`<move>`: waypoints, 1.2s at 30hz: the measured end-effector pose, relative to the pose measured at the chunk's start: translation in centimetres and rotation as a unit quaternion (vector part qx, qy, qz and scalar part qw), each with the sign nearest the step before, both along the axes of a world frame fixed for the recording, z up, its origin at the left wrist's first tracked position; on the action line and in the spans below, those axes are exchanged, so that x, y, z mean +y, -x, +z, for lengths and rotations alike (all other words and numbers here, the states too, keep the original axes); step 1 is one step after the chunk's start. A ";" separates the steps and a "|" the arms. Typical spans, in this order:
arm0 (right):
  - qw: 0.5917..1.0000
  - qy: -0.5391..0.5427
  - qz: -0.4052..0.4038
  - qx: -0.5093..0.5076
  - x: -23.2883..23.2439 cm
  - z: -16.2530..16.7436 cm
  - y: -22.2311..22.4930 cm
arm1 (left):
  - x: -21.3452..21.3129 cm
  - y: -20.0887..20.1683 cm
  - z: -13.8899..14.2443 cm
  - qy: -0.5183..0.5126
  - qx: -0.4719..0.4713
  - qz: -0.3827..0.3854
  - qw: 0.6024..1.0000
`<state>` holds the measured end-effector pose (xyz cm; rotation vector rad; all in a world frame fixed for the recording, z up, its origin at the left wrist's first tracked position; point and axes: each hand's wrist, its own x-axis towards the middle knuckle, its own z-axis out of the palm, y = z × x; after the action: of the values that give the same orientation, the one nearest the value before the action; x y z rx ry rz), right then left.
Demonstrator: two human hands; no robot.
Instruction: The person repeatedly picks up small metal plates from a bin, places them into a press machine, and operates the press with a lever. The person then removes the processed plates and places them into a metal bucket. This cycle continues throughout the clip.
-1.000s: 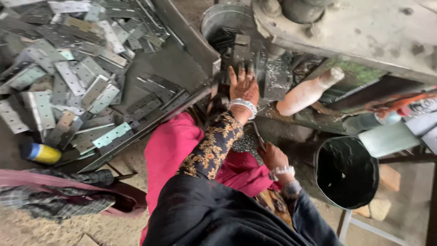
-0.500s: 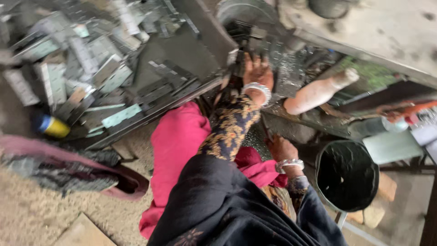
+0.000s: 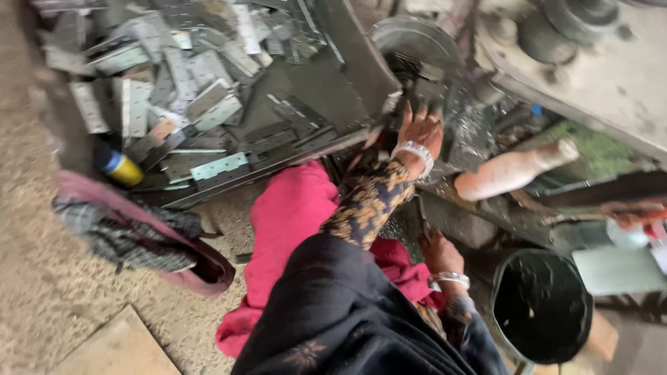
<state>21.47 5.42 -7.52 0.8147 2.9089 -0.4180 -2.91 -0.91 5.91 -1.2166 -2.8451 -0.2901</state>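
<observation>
Cluttered workshop floor, left hand (image 3: 419,130) fingers spread on metal plates (image 3: 424,87), right hand (image 3: 439,251) gripping thin rod (image 3: 422,215) lower down.

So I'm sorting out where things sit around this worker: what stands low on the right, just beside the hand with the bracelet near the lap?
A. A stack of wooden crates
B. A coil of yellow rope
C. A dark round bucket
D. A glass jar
C: a dark round bucket stands right of the right hand, while the left hand reaches up to the machine.
</observation>
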 end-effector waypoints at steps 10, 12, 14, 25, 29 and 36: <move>0.993 -0.057 0.070 -0.081 2.3 8.9 4.1 | -25.1 8.0 -3.4 -0.065 0.062 0.215 0.973; 0.989 -0.052 0.046 -0.130 1.7 9.2 4.0 | -26.8 10.3 -3.7 0.002 0.060 0.157 0.986; 0.989 -0.053 0.042 -0.135 1.2 9.3 3.4 | -26.8 11.9 -3.5 0.092 -0.037 0.075 0.992; 0.995 -0.009 0.059 -0.079 0.5 8.6 1.7 | -21.5 11.6 -2.0 -0.006 0.126 0.091 0.988; 0.993 0.020 0.035 -0.107 1.1 7.4 2.2 | -20.9 12.1 -0.7 0.019 0.119 0.139 0.983; 0.996 0.005 0.080 -0.050 1.5 4.1 1.8 | -19.6 9.2 1.9 -0.092 -0.127 0.089 0.984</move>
<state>19.70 6.94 -3.42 0.5782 2.8501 -0.3649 -12.14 -20.51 7.83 -0.9451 -3.0252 -0.7315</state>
